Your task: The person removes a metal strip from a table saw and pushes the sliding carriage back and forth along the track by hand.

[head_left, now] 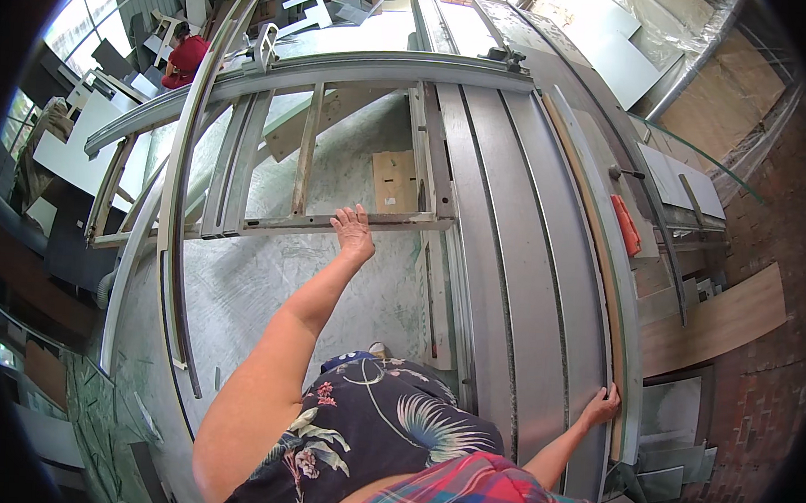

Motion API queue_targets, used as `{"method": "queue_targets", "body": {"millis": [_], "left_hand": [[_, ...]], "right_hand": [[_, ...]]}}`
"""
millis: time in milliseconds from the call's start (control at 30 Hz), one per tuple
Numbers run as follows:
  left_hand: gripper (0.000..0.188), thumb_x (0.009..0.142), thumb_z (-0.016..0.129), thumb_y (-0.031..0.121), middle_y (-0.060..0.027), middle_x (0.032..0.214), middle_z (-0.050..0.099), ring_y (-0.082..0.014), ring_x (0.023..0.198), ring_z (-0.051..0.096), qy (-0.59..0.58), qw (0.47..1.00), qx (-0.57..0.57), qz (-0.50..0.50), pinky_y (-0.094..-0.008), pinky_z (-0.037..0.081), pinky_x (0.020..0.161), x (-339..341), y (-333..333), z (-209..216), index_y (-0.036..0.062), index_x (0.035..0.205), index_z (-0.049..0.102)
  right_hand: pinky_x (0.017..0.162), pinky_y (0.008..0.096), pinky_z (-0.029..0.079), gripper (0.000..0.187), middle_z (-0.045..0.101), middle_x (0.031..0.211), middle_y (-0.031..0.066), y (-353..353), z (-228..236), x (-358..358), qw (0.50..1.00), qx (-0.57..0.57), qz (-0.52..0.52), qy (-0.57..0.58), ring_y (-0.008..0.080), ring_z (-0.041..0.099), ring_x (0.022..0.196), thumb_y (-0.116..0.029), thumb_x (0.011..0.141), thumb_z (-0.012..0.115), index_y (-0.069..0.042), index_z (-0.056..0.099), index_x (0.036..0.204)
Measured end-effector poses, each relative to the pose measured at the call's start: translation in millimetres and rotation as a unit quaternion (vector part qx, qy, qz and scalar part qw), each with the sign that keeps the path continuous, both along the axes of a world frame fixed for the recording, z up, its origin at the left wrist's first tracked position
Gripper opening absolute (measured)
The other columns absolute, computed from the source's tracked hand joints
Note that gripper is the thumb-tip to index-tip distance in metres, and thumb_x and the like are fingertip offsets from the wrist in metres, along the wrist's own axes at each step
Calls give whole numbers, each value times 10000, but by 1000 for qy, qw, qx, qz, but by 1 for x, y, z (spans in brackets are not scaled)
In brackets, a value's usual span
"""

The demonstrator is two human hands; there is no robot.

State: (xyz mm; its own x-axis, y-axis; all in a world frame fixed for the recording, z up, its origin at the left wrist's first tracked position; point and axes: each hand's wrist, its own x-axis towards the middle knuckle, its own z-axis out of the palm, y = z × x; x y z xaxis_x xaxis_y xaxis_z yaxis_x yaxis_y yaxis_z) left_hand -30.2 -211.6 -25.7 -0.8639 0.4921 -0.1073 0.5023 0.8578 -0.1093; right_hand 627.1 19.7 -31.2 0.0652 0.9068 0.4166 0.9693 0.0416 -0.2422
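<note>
Fingers stretched out, my left hand (355,235) is open and rests against the front bar (395,221) of a metal support frame. My right hand (601,407) has its fingers bent against the near part of a long narrow board (615,373) with a tan edge and a pale face, and appears to grip that edge. The board runs along the right side of a grey metal sliding saw table (503,229); the right fingertips are partly hidden. Across the far end of the frame lies a long metal fence (357,70).
A long curved-looking rail (180,170) stands to the left of the frame. An orange-red piece (625,225) and a black-handled lever (624,172) are right of the board. Wooden panels (715,324) lean lower right. A person in red (187,58) is far left.
</note>
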Motion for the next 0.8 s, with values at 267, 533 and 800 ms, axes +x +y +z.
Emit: {"method": "queue_targets", "body": {"millis": [267,533,800], "left_hand": [[770,720,625,222,-233,1331,351,-416,1275,280,9,1000,0,-14,-560,207,1041,0,1,6,18,1360,251],[594,682,706,358,-165,1158,523,-333,1135,461,-33,998,2,-44,-539,261,1009,-16,3,19,63,1158,507],[695,652,722,425,-173,1169,507,-339,1140,454,-25,998,4,-55,-540,260,1015,-12,3,22,46,1182,478]], "right_hand": [[836,418,441,293,627,1071,146,1,-9,7,1000,-2,7,25,331,580,955,-143,804,632,-106,648,1094],[840,421,439,298,618,1079,163,2,-4,5,999,-10,13,30,343,576,965,-144,800,619,-97,645,1092],[843,423,443,297,620,1081,159,1,3,0,999,-28,-6,19,343,576,970,-144,800,620,-106,645,1094]]}}
